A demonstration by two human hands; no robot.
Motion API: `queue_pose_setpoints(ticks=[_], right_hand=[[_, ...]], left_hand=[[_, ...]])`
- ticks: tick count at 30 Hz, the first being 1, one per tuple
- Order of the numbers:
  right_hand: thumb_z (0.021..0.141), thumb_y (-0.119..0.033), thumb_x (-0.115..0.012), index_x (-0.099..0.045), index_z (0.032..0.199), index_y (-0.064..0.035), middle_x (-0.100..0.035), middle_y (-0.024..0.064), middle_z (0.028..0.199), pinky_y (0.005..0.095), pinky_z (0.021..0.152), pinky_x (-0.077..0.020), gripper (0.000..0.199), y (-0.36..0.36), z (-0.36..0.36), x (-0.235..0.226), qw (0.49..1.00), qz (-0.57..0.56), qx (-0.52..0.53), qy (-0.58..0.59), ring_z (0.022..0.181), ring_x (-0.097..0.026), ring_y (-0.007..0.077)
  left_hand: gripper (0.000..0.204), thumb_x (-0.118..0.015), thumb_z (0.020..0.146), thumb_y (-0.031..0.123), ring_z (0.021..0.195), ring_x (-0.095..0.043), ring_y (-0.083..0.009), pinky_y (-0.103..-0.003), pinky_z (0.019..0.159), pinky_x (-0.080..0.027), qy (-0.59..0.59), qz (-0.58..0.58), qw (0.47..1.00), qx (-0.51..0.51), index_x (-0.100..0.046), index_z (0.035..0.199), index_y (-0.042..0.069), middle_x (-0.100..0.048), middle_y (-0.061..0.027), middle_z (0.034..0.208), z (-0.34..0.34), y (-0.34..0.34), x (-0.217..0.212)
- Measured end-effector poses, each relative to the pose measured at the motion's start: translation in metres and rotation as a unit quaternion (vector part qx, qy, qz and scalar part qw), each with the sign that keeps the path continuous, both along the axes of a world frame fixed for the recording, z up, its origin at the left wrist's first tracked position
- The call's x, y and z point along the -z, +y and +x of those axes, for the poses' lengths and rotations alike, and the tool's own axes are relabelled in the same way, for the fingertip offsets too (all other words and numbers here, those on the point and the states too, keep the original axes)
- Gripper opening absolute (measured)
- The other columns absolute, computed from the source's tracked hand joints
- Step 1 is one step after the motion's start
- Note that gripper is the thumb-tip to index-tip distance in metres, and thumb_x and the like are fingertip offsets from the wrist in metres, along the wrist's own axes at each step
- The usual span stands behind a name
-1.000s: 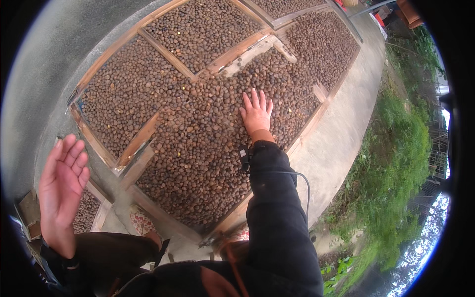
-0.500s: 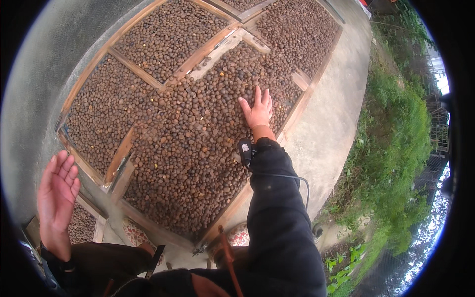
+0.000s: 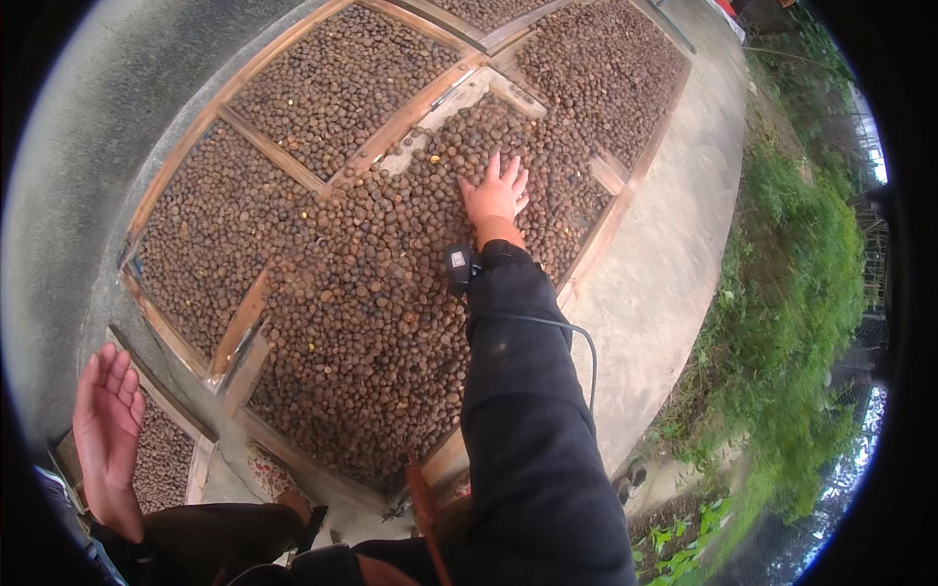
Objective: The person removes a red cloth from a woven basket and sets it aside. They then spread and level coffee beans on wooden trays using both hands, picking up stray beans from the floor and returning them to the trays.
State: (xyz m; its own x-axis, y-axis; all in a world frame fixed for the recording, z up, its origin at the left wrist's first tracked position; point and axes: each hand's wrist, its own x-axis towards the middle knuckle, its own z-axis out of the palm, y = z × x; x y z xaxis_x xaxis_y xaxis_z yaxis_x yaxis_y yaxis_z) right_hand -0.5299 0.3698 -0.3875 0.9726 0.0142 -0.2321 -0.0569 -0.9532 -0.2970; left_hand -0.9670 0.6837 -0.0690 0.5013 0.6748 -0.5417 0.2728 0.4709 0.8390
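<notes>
Small round brown nuts or fruits [image 3: 362,283] lie in a thick layer across shallow wooden-framed trays. My right hand [image 3: 495,193] rests palm down on them with its fingers spread, toward the right of the heap. A small black device [image 3: 460,269] with a cable sits at that wrist. Off to the left, my left hand [image 3: 106,420] is raised with its palm up and fingers stretched, holding nothing. It is apart from the nuts, above the ground beside a lower tray.
Wooden rails [image 3: 276,148] divide the trays. A short wooden board [image 3: 240,322] juts into the heap at the left. Pale concrete [image 3: 674,220] runs along the right side, with green plants [image 3: 782,293] and a fence beyond. Another nut-filled tray [image 3: 168,459] lies at the lower left.
My right hand has shifted slightly left and farther away over the nuts, with its fingers more spread. My left hand has dropped a little lower in view, still stretched out.
</notes>
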Motion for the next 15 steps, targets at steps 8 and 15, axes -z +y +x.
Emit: queue_pose_setpoints(ticks=[8,15], right_hand=[[0.091,-0.057,-0.066,-0.046,0.154,-0.0188,-0.031,0.0161,0.166,0.0569,0.124,-0.0185,0.076,-0.013,-0.015,0.006,0.978,0.010,-0.200,-0.051,0.156,-0.019,0.0363],[0.095,-0.063,-0.058,-0.043,0.156,-0.0272,-0.031,0.0101,0.166,0.0592,0.124,-0.0183,0.073,-0.035,-0.072,0.000,0.929,0.023,-0.360,-0.081,0.154,-0.024,0.0336]], left_hand=[[0.033,-0.063,0.104,0.030,0.099,-0.070,-0.0107,-0.025,0.081,-0.059,-0.001,-0.008,1.000,0.001,-0.063,0.130,0.009,-0.072,-0.0016,0.117,0.016,-0.010,0.002],[0.034,-0.064,0.104,0.032,0.097,-0.069,-0.0098,-0.024,0.082,-0.057,0.014,-0.014,1.000,0.016,-0.064,0.129,0.010,-0.071,-0.0010,0.118,0.034,-0.017,0.010]])
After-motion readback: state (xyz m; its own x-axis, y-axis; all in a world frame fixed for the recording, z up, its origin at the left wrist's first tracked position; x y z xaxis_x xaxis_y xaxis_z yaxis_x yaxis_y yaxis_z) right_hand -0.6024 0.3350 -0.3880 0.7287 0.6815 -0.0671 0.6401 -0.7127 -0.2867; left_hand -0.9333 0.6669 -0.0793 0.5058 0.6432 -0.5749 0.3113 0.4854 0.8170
